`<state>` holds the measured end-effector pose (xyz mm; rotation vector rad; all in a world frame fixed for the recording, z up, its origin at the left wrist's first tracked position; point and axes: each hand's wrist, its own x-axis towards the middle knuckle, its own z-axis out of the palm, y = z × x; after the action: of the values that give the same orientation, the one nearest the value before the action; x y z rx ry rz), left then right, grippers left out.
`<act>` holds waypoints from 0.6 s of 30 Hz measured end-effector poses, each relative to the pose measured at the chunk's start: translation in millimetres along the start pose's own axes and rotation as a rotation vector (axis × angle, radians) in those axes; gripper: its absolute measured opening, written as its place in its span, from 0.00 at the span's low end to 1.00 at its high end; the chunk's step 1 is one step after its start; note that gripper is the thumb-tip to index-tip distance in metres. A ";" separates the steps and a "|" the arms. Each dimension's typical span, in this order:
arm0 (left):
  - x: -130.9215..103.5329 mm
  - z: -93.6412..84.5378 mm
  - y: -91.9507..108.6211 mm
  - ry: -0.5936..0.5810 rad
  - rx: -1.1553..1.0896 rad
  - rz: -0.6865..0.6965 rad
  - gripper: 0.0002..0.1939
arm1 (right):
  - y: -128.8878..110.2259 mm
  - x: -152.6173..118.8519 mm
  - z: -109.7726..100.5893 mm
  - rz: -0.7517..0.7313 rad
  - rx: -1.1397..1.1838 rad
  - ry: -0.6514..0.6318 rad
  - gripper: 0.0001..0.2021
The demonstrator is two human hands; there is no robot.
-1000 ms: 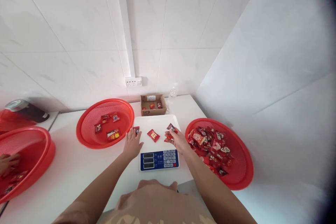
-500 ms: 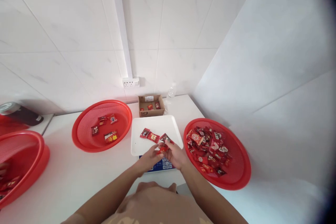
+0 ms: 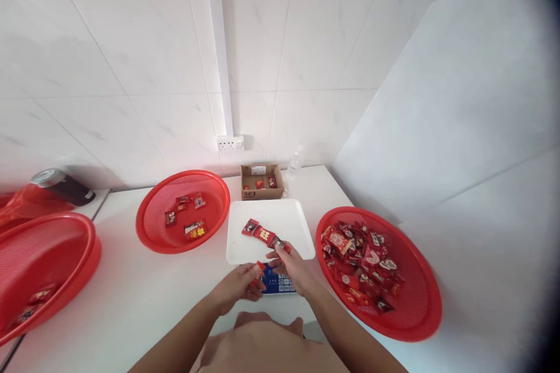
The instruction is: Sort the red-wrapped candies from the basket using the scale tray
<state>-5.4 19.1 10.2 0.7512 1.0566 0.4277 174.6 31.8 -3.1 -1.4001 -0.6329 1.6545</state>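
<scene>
Head view is showing the left hand [image 3: 240, 285] newly parted from the right hand [image 3: 294, 267] and pinching a small red packet [image 3: 261, 266] before the white tray [image 3: 243, 253], while the right is gripping a dark packet [image 3: 275, 242] over it, apparently lengthening its packet row [image 3: 263, 235].

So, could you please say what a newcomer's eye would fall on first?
Probably the red basket on the right, heaped with red packets. Then the white scale in the middle, where the right hand touches one of three lined-up packets, while the left hand holds a red packet.
</scene>
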 end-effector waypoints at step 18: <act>-6.5 -117.1 60.2 0.870 -0.849 0.141 0.09 | -3.6 22.5 -116.1 -0.201 -0.130 0.380 0.21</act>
<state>-111.1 96.4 25.3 -0.1730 1.4478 1.2948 286.9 36.1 -40.2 -1.6326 -0.6426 1.1664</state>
